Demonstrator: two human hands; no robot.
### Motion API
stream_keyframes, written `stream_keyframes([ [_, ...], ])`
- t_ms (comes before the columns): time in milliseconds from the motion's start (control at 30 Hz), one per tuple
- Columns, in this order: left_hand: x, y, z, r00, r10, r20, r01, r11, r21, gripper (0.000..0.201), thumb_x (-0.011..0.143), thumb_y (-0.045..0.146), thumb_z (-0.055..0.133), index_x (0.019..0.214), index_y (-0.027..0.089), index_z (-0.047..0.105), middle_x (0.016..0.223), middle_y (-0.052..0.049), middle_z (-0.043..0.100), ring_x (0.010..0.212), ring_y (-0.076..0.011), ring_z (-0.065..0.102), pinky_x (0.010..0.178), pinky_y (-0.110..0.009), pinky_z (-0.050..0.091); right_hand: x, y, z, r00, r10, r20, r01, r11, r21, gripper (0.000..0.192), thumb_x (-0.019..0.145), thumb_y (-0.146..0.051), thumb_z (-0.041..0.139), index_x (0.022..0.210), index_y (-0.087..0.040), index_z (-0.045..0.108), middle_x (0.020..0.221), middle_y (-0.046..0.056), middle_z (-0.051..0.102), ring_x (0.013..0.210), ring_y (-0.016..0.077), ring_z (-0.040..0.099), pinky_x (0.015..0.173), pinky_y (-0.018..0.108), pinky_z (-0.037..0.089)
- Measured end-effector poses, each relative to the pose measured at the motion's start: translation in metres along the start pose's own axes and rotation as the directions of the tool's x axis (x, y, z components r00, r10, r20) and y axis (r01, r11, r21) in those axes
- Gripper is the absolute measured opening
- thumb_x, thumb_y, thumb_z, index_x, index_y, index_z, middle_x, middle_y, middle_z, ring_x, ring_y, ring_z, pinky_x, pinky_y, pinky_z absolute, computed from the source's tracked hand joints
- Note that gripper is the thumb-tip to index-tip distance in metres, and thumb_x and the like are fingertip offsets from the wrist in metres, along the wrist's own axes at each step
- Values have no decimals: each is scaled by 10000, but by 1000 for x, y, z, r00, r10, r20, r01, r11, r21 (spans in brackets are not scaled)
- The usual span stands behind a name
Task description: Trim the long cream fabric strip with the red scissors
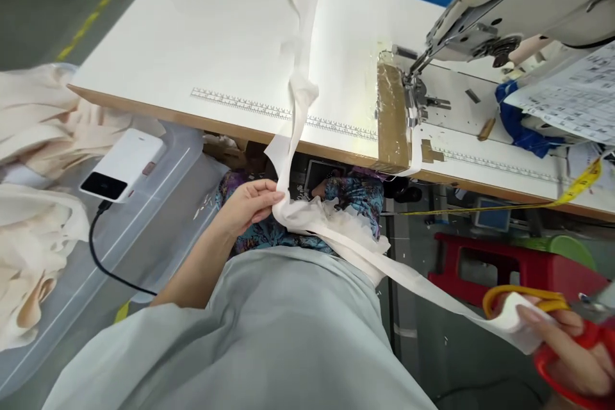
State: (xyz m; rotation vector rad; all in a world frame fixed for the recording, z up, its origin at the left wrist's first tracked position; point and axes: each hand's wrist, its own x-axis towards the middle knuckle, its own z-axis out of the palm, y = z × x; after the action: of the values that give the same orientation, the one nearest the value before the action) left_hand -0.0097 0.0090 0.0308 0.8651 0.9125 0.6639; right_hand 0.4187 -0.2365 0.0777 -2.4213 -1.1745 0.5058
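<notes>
Worktop: white, wood-edged, spanning the far half of the view; a printed ruler runs along its near edge.

Sewing machine: far right on the worktop, needle area beside a taped brown block.

Clear plastic bin lid: near left, below the worktop edge, carrying a white power bank with a black cable; cream fabric pieces piled at far left.

White fabric strip: long and narrow, it trails from the far worktop over the near edge, bunches in the person's lap, then runs taut to the near right.

Left hand: at centre, just below the worktop edge; fingers closed in a pinch on the strip where it drops off the edge.

Right hand: near right corner; fingers closed on the strip's end while also threaded through scissors with orange and red handles. The blades run out of view, so whether they stand open cannot be told.

Step in hand, as judged: the strip is drawn straight between both hands, scissors ready, likely ahead of a trim or cut.

Next move calls for: keeping the strip taut, bringing the blades square across it at the chosen place, and keeping the left fingers clear of the cut.
</notes>
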Motion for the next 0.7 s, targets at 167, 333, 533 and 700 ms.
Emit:
stream_keyframes([
  [167, -9, -35, 6, 998, -63, 6, 62, 994, 94, 320, 760, 419, 742, 790, 161, 555, 437, 73, 508, 315, -35, 389, 342, -142, 255, -9, -11, 36, 945, 167, 280, -146, 985, -94, 430, 539, -667, 706, 672, -281, 574, 742, 111, 709, 717, 326, 696, 604, 421, 532],
  [333, -24, -41, 19, 992, -125, 21, 125, 992, -26, 398, 774, 500, 717, 885, 160, 542, 688, -57, 732, 646, -179, 717, 577, -226, 550, 10, -100, 97, 810, -209, 549, 203, 976, 72, 446, 815, -677, 494, 741, -238, 466, 658, 19, 568, 609, 189, 565, 551, 299, 446],
  [533, -35, -45, 19, 986, -152, -62, 149, 988, -52, 386, 756, 483, 749, 859, 137, 611, 838, -86, 757, 858, -233, 738, 713, -268, 577, 47, -182, 146, 337, -466, 818, 513, 820, 255, 514, 873, -683, 444, 676, -224, 320, 622, -44, 357, 561, 114, 339, 515, 246, 290],
  [700, -40, -49, 12, 975, -196, -104, 188, 979, -78, 402, 729, 495, 770, 847, 140, 624, 830, -94, 760, 825, -235, 740, 688, -269, 572, 68, -205, 168, 141, -432, 891, 609, 747, 266, 555, 861, -732, 402, 664, -216, 347, 604, -41, 356, 551, 112, 336, 511, 251, 258],
])
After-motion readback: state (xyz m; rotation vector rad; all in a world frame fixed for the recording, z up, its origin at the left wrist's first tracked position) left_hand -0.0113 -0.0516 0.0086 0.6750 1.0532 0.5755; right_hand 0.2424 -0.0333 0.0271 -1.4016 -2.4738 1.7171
